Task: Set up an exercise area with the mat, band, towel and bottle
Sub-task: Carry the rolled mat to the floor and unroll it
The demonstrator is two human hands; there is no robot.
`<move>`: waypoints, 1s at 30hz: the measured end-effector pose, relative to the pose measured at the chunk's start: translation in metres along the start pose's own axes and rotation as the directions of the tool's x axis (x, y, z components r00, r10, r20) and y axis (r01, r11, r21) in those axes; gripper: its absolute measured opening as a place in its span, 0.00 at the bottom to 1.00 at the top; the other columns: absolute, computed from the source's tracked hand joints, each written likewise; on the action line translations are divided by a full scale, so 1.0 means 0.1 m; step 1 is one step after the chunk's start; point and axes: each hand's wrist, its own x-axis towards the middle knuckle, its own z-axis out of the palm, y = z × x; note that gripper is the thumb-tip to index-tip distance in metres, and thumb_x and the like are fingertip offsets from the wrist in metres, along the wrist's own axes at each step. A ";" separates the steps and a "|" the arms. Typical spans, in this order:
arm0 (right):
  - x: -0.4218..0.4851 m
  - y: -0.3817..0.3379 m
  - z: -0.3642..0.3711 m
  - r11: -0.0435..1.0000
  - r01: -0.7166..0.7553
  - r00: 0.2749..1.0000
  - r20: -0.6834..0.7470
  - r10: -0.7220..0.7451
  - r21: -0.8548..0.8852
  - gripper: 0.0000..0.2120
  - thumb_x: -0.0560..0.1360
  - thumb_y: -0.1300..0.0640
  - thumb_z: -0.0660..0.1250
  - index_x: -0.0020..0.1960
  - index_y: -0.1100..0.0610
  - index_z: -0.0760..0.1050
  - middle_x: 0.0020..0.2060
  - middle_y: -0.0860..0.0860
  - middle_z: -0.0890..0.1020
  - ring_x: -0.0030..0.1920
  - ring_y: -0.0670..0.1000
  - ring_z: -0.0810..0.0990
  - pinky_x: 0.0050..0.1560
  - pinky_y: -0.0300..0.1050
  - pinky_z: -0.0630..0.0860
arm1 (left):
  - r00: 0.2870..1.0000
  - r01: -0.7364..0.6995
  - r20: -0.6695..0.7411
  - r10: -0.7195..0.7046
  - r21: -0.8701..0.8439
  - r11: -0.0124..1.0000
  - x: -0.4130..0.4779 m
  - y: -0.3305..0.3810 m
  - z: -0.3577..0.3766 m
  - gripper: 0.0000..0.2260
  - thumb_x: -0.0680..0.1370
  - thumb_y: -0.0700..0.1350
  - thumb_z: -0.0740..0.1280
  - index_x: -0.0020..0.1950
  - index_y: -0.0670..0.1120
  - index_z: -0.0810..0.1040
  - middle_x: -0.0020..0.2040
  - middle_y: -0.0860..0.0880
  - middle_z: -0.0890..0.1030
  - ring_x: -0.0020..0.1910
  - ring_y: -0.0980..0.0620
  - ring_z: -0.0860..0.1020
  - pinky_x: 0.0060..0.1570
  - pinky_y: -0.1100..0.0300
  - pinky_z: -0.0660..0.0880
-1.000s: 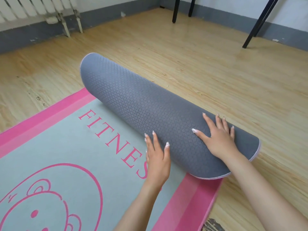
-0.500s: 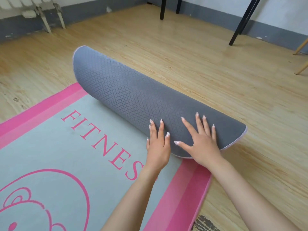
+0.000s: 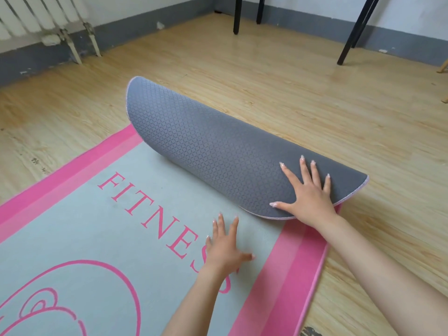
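Pink-bordered grey mat (image 3: 218, 151), part-rolled: my left hand (image 3: 225, 248) now off roll, flat; right hand (image 3: 308, 197) flat on roll; lettering's (image 3: 135, 202) end hidden

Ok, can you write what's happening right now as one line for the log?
mat: partly unrolled | left hand: open over flat part | right hand: open, flat on rolled part
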 end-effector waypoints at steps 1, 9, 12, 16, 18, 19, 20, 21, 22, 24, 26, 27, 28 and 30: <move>0.02 0.01 0.00 1.000 -0.003 1.000 -0.002 0.003 0.001 0.48 0.67 0.28 0.63 0.76 0.36 0.38 0.77 0.52 0.35 0.77 0.55 0.34 0.73 0.65 0.40 | 0.999 0.031 0.032 -0.033 0.036 0.999 -0.01 -0.05 0.04 0.49 0.69 0.59 0.72 0.77 0.58 0.41 0.76 0.45 0.31 0.75 0.44 0.32 0.73 0.44 0.43; 0.20 0.12 0.01 1.000 -0.020 1.000 0.001 0.020 0.010 0.48 0.66 0.28 0.63 0.75 0.35 0.38 0.77 0.51 0.35 0.77 0.55 0.34 0.72 0.67 0.40 | 1.000 0.020 0.003 -0.021 0.178 0.984 0.07 -0.28 0.22 0.57 0.58 0.67 0.73 0.75 0.64 0.37 0.73 0.49 0.26 0.70 0.43 0.24 0.68 0.37 0.32; 0.27 0.16 0.01 0.999 -0.024 1.000 0.008 0.024 0.021 0.48 0.66 0.27 0.63 0.75 0.35 0.38 0.77 0.51 0.36 0.77 0.55 0.34 0.72 0.67 0.40 | 0.999 0.031 0.007 -0.033 0.183 0.983 0.13 -0.26 0.17 0.57 0.57 0.68 0.73 0.74 0.66 0.37 0.73 0.50 0.25 0.70 0.44 0.23 0.67 0.36 0.31; 0.41 0.23 -0.04 1.000 -0.028 0.999 0.039 0.028 0.009 0.46 0.67 0.27 0.60 0.75 0.35 0.37 0.77 0.51 0.36 0.77 0.56 0.34 0.72 0.68 0.40 | 0.998 0.033 0.046 -0.042 0.182 0.983 0.17 -0.27 0.16 0.58 0.57 0.69 0.72 0.73 0.67 0.34 0.71 0.51 0.22 0.68 0.44 0.21 0.66 0.37 0.30; 0.48 0.26 -0.05 0.999 -0.041 0.998 0.038 0.040 0.024 0.42 0.70 0.27 0.56 0.75 0.35 0.39 0.78 0.51 0.37 0.77 0.55 0.35 0.72 0.67 0.39 | 0.998 0.030 0.055 -0.040 0.170 0.985 0.17 -0.30 0.16 0.58 0.57 0.70 0.72 0.72 0.68 0.33 0.70 0.52 0.21 0.67 0.45 0.20 0.66 0.38 0.30; 0.53 0.27 -0.06 0.998 -0.051 0.998 0.033 0.050 0.032 0.39 0.71 0.28 0.54 0.76 0.35 0.40 0.78 0.51 0.38 0.77 0.55 0.36 0.72 0.67 0.39 | 0.998 0.031 0.053 -0.040 0.162 0.986 0.17 -0.31 0.17 0.57 0.57 0.70 0.72 0.72 0.68 0.33 0.70 0.53 0.21 0.67 0.46 0.20 0.66 0.38 0.29; 0.57 0.29 -0.06 0.997 -0.065 0.997 0.031 0.064 0.039 0.36 0.73 0.29 0.52 0.76 0.35 0.41 0.78 0.50 0.39 0.77 0.55 0.37 0.72 0.67 0.39 | 0.998 0.030 0.055 -0.039 0.157 0.987 0.17 -0.31 0.17 0.57 0.57 0.70 0.71 0.71 0.68 0.33 0.70 0.53 0.21 0.67 0.46 0.20 0.66 0.38 0.29; 0.63 0.30 -0.06 0.996 -0.077 0.997 0.032 0.075 0.048 0.34 0.74 0.30 0.50 0.76 0.35 0.42 0.78 0.50 0.40 0.77 0.55 0.37 0.72 0.67 0.39 | 0.998 0.029 0.058 -0.038 0.155 0.987 0.17 -0.31 0.17 0.57 0.57 0.70 0.71 0.71 0.69 0.32 0.70 0.53 0.20 0.67 0.46 0.19 0.66 0.39 0.28; 0.68 0.30 -0.06 0.994 -0.087 0.996 0.035 0.085 0.060 0.32 0.75 0.31 0.49 0.76 0.35 0.43 0.78 0.50 0.41 0.77 0.54 0.38 0.72 0.67 0.40 | 0.997 0.028 0.062 -0.038 0.155 0.988 0.17 -0.31 0.16 0.57 0.57 0.70 0.71 0.71 0.69 0.32 0.69 0.54 0.20 0.66 0.46 0.19 0.66 0.39 0.28; 0.79 0.33 -0.07 0.991 -0.107 0.994 0.041 0.104 0.083 0.30 0.77 0.33 0.48 0.76 0.35 0.44 0.78 0.50 0.42 0.77 0.54 0.39 0.72 0.67 0.40 | 0.996 0.031 0.074 -0.043 0.155 0.987 0.18 -0.31 0.16 0.57 0.57 0.70 0.71 0.70 0.69 0.31 0.69 0.53 0.19 0.66 0.46 0.18 0.66 0.38 0.28; 0.88 0.37 -0.07 0.988 -0.121 0.992 0.039 0.118 0.094 0.29 0.78 0.34 0.48 0.76 0.35 0.45 0.78 0.50 0.43 0.78 0.54 0.39 0.72 0.67 0.40 | 0.994 0.037 0.091 -0.053 0.163 0.986 0.17 -0.30 0.16 0.57 0.57 0.71 0.71 0.70 0.68 0.30 0.68 0.53 0.19 0.65 0.46 0.18 0.66 0.38 0.28; 0.95 0.40 -0.07 0.987 -0.125 0.992 0.035 0.122 0.100 0.28 0.78 0.34 0.47 0.76 0.36 0.45 0.79 0.50 0.44 0.78 0.54 0.40 0.72 0.68 0.40 | 0.994 0.039 0.098 -0.056 0.166 0.985 0.19 -0.30 0.15 0.58 0.57 0.71 0.71 0.70 0.68 0.30 0.68 0.53 0.18 0.65 0.46 0.18 0.66 0.38 0.28; 1.00 0.42 -0.07 0.986 -0.130 0.991 0.035 0.127 0.105 0.28 0.78 0.35 0.47 0.76 0.36 0.46 0.79 0.50 0.45 0.78 0.54 0.41 0.72 0.68 0.40 | 0.993 0.042 0.106 -0.060 0.166 0.985 0.19 -0.30 0.14 0.58 0.57 0.71 0.71 0.69 0.69 0.29 0.68 0.54 0.18 0.65 0.46 0.18 0.66 0.38 0.28; 1.10 0.46 -0.07 0.984 -0.142 0.990 0.030 0.139 0.111 0.27 0.79 0.35 0.46 0.76 0.37 0.46 0.79 0.50 0.46 0.78 0.54 0.42 0.72 0.68 0.40 | 0.992 0.045 0.108 -0.063 0.167 0.985 0.19 -0.30 0.14 0.58 0.56 0.72 0.70 0.68 0.69 0.28 0.68 0.54 0.18 0.65 0.47 0.18 0.67 0.38 0.29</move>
